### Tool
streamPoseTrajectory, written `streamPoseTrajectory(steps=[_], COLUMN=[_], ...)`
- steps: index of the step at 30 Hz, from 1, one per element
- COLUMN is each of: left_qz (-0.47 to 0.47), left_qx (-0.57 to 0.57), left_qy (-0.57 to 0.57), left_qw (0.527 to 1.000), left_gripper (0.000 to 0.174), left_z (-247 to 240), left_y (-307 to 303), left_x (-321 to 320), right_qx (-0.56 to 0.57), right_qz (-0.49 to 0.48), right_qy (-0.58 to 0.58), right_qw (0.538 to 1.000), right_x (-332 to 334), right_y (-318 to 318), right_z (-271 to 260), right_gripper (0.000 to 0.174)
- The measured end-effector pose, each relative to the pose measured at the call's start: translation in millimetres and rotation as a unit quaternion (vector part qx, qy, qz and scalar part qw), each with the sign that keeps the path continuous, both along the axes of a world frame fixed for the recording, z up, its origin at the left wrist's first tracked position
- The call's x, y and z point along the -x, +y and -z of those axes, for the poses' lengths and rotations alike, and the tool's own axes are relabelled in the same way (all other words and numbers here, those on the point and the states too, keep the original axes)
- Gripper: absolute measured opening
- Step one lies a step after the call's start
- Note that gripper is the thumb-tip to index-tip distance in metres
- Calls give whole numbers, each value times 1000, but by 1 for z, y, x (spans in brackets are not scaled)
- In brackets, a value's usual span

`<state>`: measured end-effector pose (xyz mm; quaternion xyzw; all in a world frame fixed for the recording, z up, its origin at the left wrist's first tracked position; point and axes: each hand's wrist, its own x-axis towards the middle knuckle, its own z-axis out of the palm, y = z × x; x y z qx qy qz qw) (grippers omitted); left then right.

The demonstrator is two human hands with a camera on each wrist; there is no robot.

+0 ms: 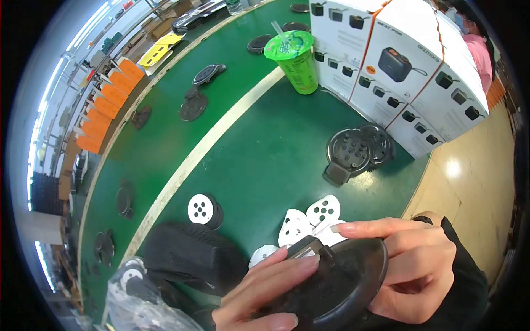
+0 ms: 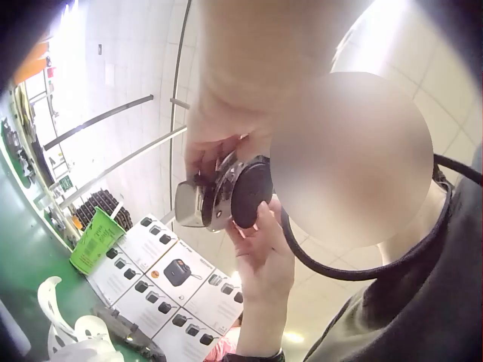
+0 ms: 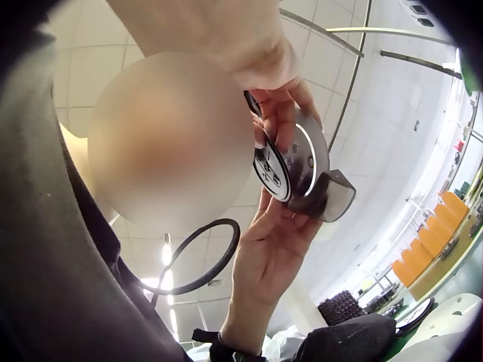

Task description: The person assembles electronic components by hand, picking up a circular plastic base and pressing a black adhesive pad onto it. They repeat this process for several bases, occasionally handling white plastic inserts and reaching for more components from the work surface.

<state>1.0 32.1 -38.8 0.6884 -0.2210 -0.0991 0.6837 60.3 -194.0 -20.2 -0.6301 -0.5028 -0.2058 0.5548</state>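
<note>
Both hands hold a dark round device [image 1: 350,281] low in the head view. My left hand [image 1: 268,289] lays its fingers across the top beside a small raised block, with the thumb nearer the body. My right hand [image 1: 419,262] grips the right rim, index finger stretched along the far edge. The left wrist view shows a glossy body with a squarish end [image 2: 190,204] and a black disc [image 2: 252,194] touched by the right hand [image 2: 266,256]. In the right wrist view, a white-edged disc [image 3: 272,170] lies against the device, above the left hand [image 3: 275,253]. The device's underside is hidden in the head view.
White perforated pieces [image 1: 324,211] lie just beyond the hands. A white-topped stack [image 1: 201,209] and a black mesh case [image 1: 190,256] are left, near a plastic bag [image 1: 138,298]. Dark round units [image 1: 349,150], a green cup [image 1: 298,66] and white boxes [image 1: 392,63] stand farther back.
</note>
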Motion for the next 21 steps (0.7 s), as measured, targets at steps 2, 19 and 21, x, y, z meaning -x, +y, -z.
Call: streamPoseTrajectory(steps=[2,19,21], left_qz=[39,80,74], left_qx=[-7,-133,-132], left_qy=[41,231,244], left_qw=[998,961,958], left_gripper=[51,91,89], left_z=[-1,-26,-25], left_y=[6,16,17], left_x=[-1,-3,-1], right_qx=[-18,-125,-124], right_qz=[28,123,135], right_qy=[76,-31,6], right_qw=[997,984,983], right_x=[11,6,9], right_y=[-1,19,20], right_z=[-10,0,-2], right_gripper=[19,19,19])
